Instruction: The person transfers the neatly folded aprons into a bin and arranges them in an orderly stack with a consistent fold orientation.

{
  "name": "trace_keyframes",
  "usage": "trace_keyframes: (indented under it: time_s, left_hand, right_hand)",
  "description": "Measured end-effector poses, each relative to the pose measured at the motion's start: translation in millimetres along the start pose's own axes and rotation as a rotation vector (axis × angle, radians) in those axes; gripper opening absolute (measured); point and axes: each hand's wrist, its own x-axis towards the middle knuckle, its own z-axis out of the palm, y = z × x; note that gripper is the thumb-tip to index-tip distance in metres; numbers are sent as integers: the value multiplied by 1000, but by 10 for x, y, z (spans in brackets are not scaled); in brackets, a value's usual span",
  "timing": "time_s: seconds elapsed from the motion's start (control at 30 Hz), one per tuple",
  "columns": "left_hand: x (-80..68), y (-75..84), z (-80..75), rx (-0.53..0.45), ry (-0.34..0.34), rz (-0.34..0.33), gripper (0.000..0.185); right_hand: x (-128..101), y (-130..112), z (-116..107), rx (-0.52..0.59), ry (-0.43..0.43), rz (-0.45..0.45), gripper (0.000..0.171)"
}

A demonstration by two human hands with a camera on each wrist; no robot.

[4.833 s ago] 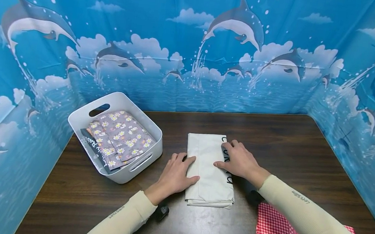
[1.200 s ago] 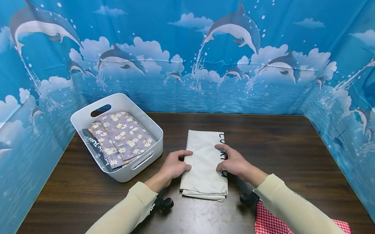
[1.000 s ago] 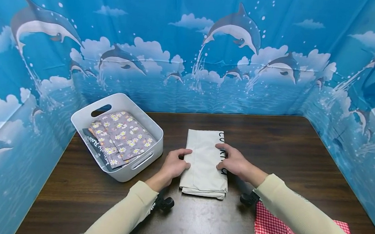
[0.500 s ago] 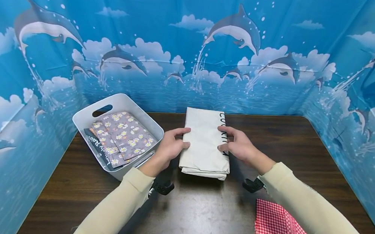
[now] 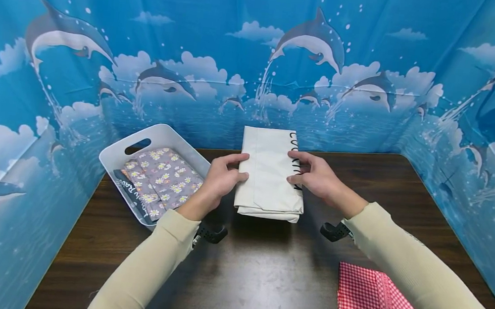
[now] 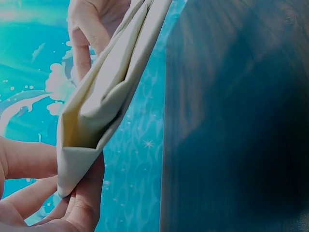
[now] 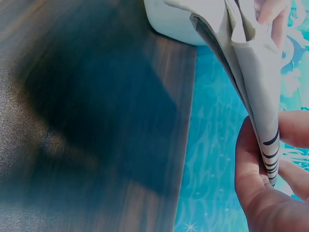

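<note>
A folded cream cloth point(image 5: 268, 171) with black lettering along its right edge is held up off the table between both hands. My left hand point(image 5: 223, 174) pinches its left edge, thumb and fingers on opposite faces; the left wrist view shows the loose fold layers of the cloth point(image 6: 108, 92) gaping at the near end. On the lettered edge, my right hand point(image 5: 317, 178) pinches the cloth point(image 7: 260, 82), its fingers partly behind it. What is printed inside the folds is hidden.
A white bin point(image 5: 177, 135) at the left holds a folded grey daisy-print cloth point(image 5: 164, 179) and a dark lettered cloth point(image 5: 136, 198). A red checkered cloth point(image 5: 376, 306) lies front right on the dark wooden table point(image 5: 253, 284). A dolphin-print curtain point(image 5: 223, 37) surrounds the back and sides.
The folded cream cloth lay on the table under both hands. Over the last second, both hands have lifted it up and away, towards the back curtain. The bin and checkered cloth stay put.
</note>
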Motion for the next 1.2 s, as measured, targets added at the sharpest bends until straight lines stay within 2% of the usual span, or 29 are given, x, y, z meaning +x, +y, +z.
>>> trace_keyframes:
  time_s: [0.43,0.6,0.8,0.93,1.2]
  left_hand:
    - [-19,5,-68,-25,26,-3,55]
    - [-30,-3,-144,-50,40,-9,56]
    - [-78,-46,-289,-31,55,-19,57]
    - [-102,-89,-402,-27,69,-23,57]
    - [-161,-153,-670,-35,130,-36,59]
  right_hand:
    - [67,-61,34,-13,-15,6,75]
    - [105,-123,88,-2,-31,0,75]
    - [180,-198,193,4,-51,-16,73]
    - [222,-251,277,49,-51,-5,69]
    - [318,-337,507,224,-101,-21,71]
